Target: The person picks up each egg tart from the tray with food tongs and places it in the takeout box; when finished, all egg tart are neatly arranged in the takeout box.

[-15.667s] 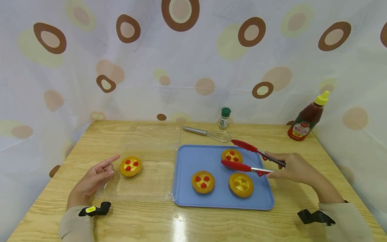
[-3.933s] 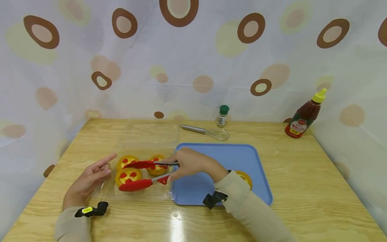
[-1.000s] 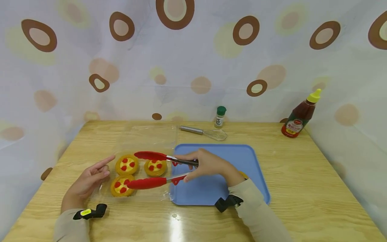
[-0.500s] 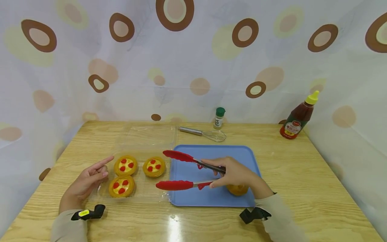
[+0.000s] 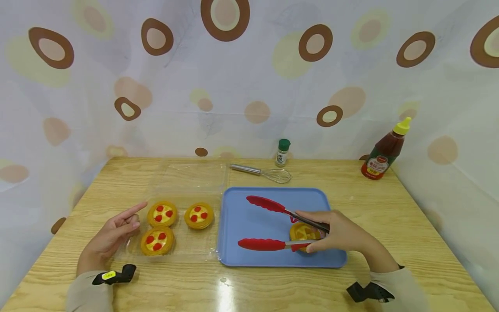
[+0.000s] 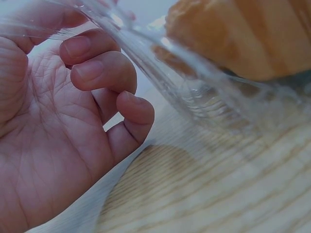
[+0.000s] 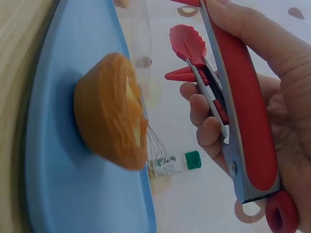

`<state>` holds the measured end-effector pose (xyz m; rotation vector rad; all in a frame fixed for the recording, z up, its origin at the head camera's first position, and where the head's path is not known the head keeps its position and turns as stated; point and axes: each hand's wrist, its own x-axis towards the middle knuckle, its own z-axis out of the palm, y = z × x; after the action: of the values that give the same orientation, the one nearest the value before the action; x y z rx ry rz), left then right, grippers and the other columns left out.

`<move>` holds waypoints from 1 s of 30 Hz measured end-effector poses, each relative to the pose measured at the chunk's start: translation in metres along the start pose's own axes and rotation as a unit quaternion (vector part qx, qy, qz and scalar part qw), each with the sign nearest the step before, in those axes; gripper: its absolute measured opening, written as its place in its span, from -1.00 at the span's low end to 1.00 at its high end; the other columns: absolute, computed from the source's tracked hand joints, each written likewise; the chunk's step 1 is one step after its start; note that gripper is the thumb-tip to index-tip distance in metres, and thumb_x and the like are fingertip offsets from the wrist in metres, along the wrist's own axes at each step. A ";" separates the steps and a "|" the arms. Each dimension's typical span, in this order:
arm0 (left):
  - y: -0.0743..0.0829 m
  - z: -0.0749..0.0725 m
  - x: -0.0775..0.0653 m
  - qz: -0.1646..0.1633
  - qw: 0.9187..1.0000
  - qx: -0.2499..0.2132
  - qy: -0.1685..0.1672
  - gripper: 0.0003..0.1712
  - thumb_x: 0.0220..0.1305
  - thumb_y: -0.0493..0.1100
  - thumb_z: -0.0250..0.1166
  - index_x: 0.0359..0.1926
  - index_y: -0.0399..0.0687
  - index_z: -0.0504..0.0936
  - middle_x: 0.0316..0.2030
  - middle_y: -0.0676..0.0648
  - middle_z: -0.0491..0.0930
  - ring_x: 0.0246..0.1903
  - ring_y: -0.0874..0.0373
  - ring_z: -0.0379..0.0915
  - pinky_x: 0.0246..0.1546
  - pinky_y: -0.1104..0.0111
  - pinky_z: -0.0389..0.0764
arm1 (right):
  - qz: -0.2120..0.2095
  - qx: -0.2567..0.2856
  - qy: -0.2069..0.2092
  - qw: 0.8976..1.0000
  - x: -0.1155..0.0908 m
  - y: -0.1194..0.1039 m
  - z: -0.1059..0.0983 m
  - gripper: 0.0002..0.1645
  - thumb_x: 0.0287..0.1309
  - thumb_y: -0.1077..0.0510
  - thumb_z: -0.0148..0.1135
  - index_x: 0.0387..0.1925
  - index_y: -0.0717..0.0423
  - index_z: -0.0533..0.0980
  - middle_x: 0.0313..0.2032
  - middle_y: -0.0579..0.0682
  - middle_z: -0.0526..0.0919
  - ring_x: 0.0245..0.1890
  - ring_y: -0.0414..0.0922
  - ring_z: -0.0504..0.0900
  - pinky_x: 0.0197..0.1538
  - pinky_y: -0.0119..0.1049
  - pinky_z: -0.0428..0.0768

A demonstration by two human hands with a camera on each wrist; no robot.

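Observation:
My right hand (image 5: 343, 232) grips red-tipped tongs (image 5: 265, 245), whose arms stand apart with nothing between the tips. Beneath the hand, a tart with yellow pieces (image 5: 300, 232) sits on the blue tray (image 5: 249, 258); the right wrist view shows this tart (image 7: 109, 111) from the side, apart from the tongs. At the near left corner of a clear plastic container (image 5: 187, 249), my left hand (image 5: 111, 236) holds the rim, index finger stretched along it. Inside are three tarts with red toppings: one tart (image 5: 162, 213) at the back left, another (image 5: 157, 241) in front, a third (image 5: 199, 216) to the right.
The container's transparent lid (image 5: 191, 175) lies folded back behind it. Past the tray are a whisk (image 5: 259, 171) and a green-capped seasoning jar (image 5: 283, 154). A ketchup bottle (image 5: 383, 154) stands at the back right. A patterned curtain (image 5: 249, 86) surrounds the wooden table (image 5: 175, 286).
Since the first frame, two red-topped tarts have passed from tray to container. Over the last second, my right hand has carried the spread tongs right, from the container to over the tray. My left hand stays put.

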<state>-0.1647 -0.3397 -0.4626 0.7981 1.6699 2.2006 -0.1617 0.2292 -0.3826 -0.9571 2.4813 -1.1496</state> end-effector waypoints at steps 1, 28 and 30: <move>0.000 0.000 0.000 0.000 1.000 0.000 -0.001 -0.35 0.37 -0.56 -0.20 0.41 -0.10 0.21 -0.47 -0.06 0.01 -0.52 0.05 -0.05 -0.47 0.29 0.06 | -0.007 0.001 0.005 1.000 -0.004 0.001 -0.001 -0.11 -0.11 0.05 0.51 0.29 0.15 0.37 0.03 0.13 0.57 -0.35 -0.17 0.47 -0.42 -0.43 0.49; 0.002 0.002 0.000 -0.004 1.000 -0.004 0.014 -0.36 0.36 -0.57 -0.18 0.40 -0.10 0.23 -0.47 -0.07 0.04 -0.52 0.04 -0.04 -0.46 0.28 0.06 | -0.024 -0.109 0.081 0.990 -0.089 0.034 -0.030 -0.12 -0.22 0.12 0.54 0.24 0.09 0.42 -0.51 -0.19 0.38 -0.60 -0.36 0.28 -0.62 -0.51 0.30; 0.002 0.002 0.000 -0.005 1.000 -0.006 0.012 -0.35 0.36 -0.57 -0.20 0.41 -0.11 0.21 -0.47 -0.07 0.04 -0.52 0.04 -0.04 -0.46 0.28 0.06 | -0.020 -0.116 0.078 0.990 -0.092 0.036 -0.031 -0.12 -0.21 0.12 0.54 0.24 0.09 0.42 -0.52 -0.20 0.37 -0.60 -0.39 0.26 -0.62 -0.52 0.28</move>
<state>-0.1632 -0.3384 -0.4608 0.7624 1.6678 2.2197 -0.1239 0.3250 -0.3938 -1.0143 2.7824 -0.9968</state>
